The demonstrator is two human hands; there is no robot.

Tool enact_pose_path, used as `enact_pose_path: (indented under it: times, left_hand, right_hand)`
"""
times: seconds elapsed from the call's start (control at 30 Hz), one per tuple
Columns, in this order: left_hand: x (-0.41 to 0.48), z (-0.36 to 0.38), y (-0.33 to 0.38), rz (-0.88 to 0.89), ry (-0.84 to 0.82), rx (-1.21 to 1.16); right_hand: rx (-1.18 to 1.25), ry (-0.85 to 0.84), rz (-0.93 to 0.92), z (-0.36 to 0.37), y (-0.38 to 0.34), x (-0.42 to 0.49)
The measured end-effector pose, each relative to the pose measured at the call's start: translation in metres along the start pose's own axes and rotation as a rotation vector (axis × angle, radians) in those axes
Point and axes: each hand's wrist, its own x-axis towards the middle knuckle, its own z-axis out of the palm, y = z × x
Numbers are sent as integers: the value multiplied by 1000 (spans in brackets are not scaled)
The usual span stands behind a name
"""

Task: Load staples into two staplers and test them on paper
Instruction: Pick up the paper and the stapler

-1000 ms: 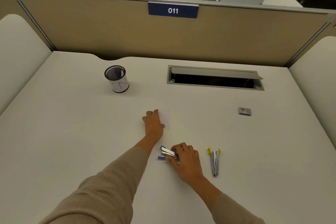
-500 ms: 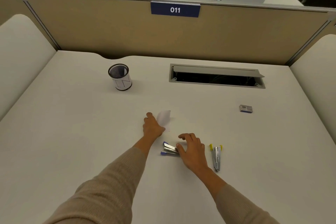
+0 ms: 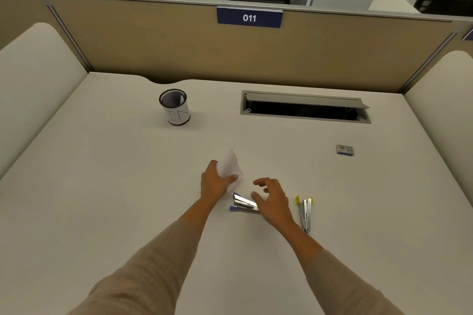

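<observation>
My left hand (image 3: 216, 181) grips a small white slip of paper (image 3: 229, 165) and holds it lifted off the desk, its far end pointing up. Just below it a metal stapler with blue tips (image 3: 243, 203) lies on the white desk (image 3: 102, 186). My right hand (image 3: 271, 198) hovers over that stapler's right end with fingers spread, holding nothing. A second metal stapler with yellow tips (image 3: 305, 212) lies to the right of my right hand. A small blue and grey staple box (image 3: 344, 149) sits farther back on the right.
A black mesh pen cup (image 3: 175, 107) stands at the back left. A cable hatch (image 3: 304, 107) is open at the back centre. A tan partition (image 3: 179, 46) with a "011" label closes the back; padded white side panels flank the desk.
My left hand has picked the paper slip up from flat on the desk. My right hand has let go of the blue-tipped stapler and lifted, with its fingers spreading.
</observation>
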Motion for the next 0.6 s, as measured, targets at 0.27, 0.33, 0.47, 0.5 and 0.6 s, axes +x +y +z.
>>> enact_pose_path:
  times: [0.27,0.33,0.47,0.5,0.6]
  left_hand:
    - [-24,-28,38,88,-200,-120]
    - [-28,-38,47,129,-278,-86]
    - [-42,-57,63,183,-306,-70]
    - [-46,-61,66,186,-287,-87]
    - [-60,-71,73,171,-223,-185]
  right_hand:
    - [336,69,14,-37,-44,12]
    - [358,17,31,-48,-54,13]
    - [433,-60,35,-62,-69,5]
    - [464,-50,35,-64,-72,1]
    - [541,18,25,-67,-82,-13]
